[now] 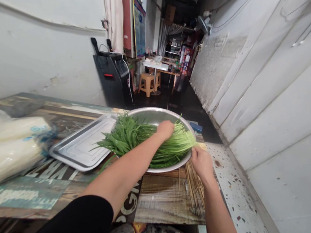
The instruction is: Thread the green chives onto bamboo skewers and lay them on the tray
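A wide metal bowl [156, 111] holds a heap of green garlic chives [129, 132], leafy ends to the left and pale stem ends to the right. My left hand [165, 129] reaches over the heap, its fingers curled into the chives and partly hidden. At the bowl's right rim, my right hand [202, 162] is closed in a pinch at the pale stem ends. Thin bamboo skewers [193, 184] lie on the table under and beside my right hand. Some leaves hang over the bowl's left rim onto a metal tray [83, 144].
Plastic-wrapped pale packages [2, 154] lie on the left of the patterned wooden table [171, 198]. A small blue object [195, 127] is behind the bowl. Farther off stand a black machine [113, 73], stools [147, 83] and a white table [155, 65]. A white wall [292, 115] runs along the right.
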Demonstrator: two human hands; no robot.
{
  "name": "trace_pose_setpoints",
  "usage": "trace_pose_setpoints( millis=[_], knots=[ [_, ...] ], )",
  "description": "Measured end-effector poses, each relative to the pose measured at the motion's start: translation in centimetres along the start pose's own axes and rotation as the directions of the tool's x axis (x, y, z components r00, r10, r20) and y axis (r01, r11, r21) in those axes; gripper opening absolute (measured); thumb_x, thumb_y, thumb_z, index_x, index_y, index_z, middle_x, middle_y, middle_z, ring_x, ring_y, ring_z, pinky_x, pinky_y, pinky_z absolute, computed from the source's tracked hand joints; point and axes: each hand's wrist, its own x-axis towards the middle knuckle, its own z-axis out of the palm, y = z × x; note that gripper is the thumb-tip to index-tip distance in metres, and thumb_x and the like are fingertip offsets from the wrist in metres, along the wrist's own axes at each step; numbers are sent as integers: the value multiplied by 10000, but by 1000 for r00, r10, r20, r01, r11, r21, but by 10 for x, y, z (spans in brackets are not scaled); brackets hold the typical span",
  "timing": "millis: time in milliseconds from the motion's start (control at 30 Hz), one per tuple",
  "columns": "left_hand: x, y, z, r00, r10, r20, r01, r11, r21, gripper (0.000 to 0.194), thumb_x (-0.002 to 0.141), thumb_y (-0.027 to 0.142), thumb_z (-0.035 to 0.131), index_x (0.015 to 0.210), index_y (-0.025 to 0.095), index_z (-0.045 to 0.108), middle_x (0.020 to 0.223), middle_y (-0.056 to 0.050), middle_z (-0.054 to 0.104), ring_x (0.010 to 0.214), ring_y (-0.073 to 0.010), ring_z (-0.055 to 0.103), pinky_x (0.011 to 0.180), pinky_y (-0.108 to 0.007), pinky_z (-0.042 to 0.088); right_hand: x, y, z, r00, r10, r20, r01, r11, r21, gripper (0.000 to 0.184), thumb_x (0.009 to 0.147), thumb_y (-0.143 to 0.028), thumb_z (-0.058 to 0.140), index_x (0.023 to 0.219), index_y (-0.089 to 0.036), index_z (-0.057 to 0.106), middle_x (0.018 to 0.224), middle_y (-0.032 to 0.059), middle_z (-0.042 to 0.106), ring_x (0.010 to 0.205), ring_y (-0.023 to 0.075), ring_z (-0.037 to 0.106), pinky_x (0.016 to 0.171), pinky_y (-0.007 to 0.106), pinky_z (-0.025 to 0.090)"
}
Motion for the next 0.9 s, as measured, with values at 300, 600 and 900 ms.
trace_pose_setpoints(
  millis=[300, 600, 900],
  knots=[
    [-3, 6, -9, 995, 97, -25, -100, 931, -351, 437, 784, 140, 570, 1206, 183, 675, 1117, -80, 715, 1011, -207, 640, 897, -261, 460, 0, -3, -3, 999, 31, 23, -31, 999, -15, 322, 946, -232, 389, 791, -179, 666, 808, 99, 714, 729, 205, 596, 628, 282, 291],
    [-1, 9, -7, 1000, 1, 25, 15, 785, -619, 264, 808, 155, 564, 992, 141, 753, 849, -46, 755, 708, -124, 630, 716, -217, 482, 0, -5, -4, 999, 38, 33, -38, 999, -23, 325, 948, -231, 385, 802, -175, 670, 819, 104, 717, 741, 207, 604, 635, 281, 298],
    [-10, 11, -17, 997, 72, 15, -42, 725, -687, 279, 787, 362, 638, 912, 158, 780, 823, -20, 742, 793, -151, 634, 755, -227, 462, 0, -2, -3, 1000, 24, 14, -24, 1000, -1, 327, 939, -231, 389, 787, -181, 674, 777, 92, 704, 699, 203, 585, 619, 281, 294]
  ],
)
